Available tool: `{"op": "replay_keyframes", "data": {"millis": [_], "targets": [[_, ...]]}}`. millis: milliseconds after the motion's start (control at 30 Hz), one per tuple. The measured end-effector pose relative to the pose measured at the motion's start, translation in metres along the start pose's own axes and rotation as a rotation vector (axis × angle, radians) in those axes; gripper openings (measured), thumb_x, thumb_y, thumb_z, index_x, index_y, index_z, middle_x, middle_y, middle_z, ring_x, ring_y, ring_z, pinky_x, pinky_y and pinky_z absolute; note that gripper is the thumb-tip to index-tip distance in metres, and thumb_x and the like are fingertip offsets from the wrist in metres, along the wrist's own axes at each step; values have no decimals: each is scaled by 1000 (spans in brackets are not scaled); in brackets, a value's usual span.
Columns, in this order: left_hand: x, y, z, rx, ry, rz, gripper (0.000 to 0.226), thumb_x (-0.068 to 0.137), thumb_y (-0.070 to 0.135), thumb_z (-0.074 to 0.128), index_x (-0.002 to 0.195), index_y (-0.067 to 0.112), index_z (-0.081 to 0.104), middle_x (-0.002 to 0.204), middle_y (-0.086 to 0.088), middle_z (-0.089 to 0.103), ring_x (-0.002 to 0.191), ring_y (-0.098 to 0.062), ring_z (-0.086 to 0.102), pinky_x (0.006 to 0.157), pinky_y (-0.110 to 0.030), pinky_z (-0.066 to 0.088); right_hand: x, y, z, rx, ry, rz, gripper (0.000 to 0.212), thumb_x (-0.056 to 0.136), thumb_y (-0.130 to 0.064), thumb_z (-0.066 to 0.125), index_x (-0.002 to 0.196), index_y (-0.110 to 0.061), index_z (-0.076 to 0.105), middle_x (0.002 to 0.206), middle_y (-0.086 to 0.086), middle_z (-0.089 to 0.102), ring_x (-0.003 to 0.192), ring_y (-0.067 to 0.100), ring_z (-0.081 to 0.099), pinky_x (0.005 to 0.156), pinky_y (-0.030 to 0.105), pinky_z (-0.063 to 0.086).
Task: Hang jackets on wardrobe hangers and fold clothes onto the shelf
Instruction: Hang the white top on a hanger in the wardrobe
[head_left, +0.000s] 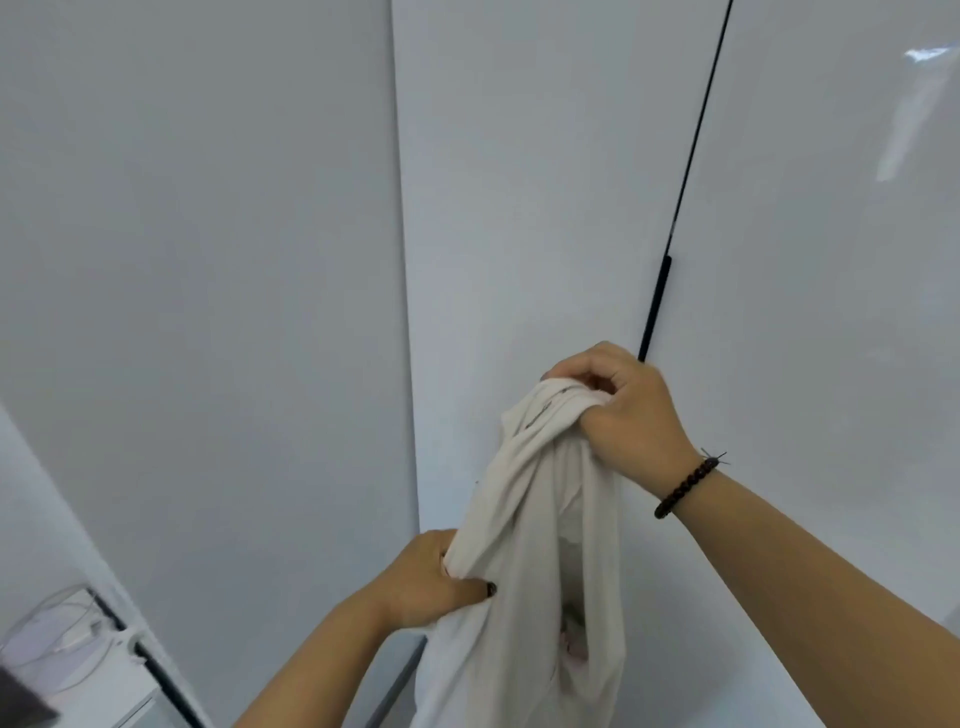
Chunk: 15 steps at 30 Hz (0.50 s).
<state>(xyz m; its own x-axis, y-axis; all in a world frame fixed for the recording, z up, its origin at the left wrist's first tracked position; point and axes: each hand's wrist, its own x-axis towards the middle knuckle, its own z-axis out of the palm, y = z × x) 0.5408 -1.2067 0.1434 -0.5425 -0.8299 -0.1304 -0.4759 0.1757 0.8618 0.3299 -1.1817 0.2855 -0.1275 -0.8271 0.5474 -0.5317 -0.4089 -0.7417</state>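
While you hold white garment (524, 519) midair before wardrobe door (519, 182): right hand (623, 415) fingers bunch top, left hand (431, 582) pinches side fold. Soft, light, limp, probably slips; regrip at shoulder seams.

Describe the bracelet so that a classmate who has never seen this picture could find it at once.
Start at the white wardrobe doors filling the view, then follow the right hand, which grips the top of a hanging white garment. The beaded bracelet circles that wrist: dark, round beads, while the left hand has a bare wrist.
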Motion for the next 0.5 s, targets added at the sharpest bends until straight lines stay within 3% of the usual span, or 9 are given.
{"op": "replay_keyframes", "data": {"millis": [100, 167, 233, 300, 367, 433, 500], "targets": [[32, -8, 18, -102, 37, -27, 55, 72, 55, 75, 104, 12, 64, 100, -9, 69, 91, -23, 66, 82, -34, 51, 12, 13, -18, 92, 207, 117, 40, 75, 14, 55, 71, -23, 70, 91, 5, 66, 85, 22, 58, 72, 21, 47], [55, -2, 25, -212, 119, -33, 65, 70, 59, 70, 109, 8, 60, 107, -15, 65, 98, -29, 64, 87, -41, 51, 15, 21, -26, 104, 251, 176, 38, 77, 14, 53, 71, -19, 69, 91, 6, 67, 82, 16, 60, 70, 17, 48], [73, 20, 24, -301, 189, 2, 43, 81, 51, 66, 110, 19, 59, 108, -7, 66, 103, -25, 63, 92, -43, 50, 19, 29, -31, 112, 266, 239, 35, 78, 14, 50, 73, -15, 69, 85, -1, 69, 77, 6, 60, 67, 13, 48], [91, 42, 18, -356, 232, 49, 25, 87, 41, 67, 105, 27, 57, 105, 0, 66, 99, -20, 64, 87, -38, 53, 25, 36, -32, 129, 282, 292, 29, 79, 12, 52, 75, -11, 69, 81, -4, 69, 76, 4, 61, 68, 14, 49], [105, 68, 5, -437, 132, 165, 39, 77, 33, 79, 108, 33, 55, 102, 10, 69, 93, -9, 66, 78, -29, 58, 32, 38, -29, 154, 274, 329, 20, 81, 7, 58, 79, -9, 69, 81, -3, 70, 77, 5, 62, 70, 17, 51], [120, 88, -3, -382, -81, 279, 63, 65, 24, 89, 115, 37, 54, 105, 19, 69, 96, 1, 66, 78, -21, 56, 42, 39, -18, 184, 219, 329, 19, 84, 4, 59, 81, -11, 70, 81, -6, 70, 78, 4, 63, 70, 17, 51], [138, 95, -1, -213, -170, 352, 54, 63, 30, 90, 107, 33, 60, 96, 21, 70, 90, 3, 66, 74, -14, 52, 53, 42, -1, 137, 157, 305, 23, 83, 6, 59, 80, -14, 71, 82, -8, 70, 80, 4, 64, 68, 18, 52]]}}
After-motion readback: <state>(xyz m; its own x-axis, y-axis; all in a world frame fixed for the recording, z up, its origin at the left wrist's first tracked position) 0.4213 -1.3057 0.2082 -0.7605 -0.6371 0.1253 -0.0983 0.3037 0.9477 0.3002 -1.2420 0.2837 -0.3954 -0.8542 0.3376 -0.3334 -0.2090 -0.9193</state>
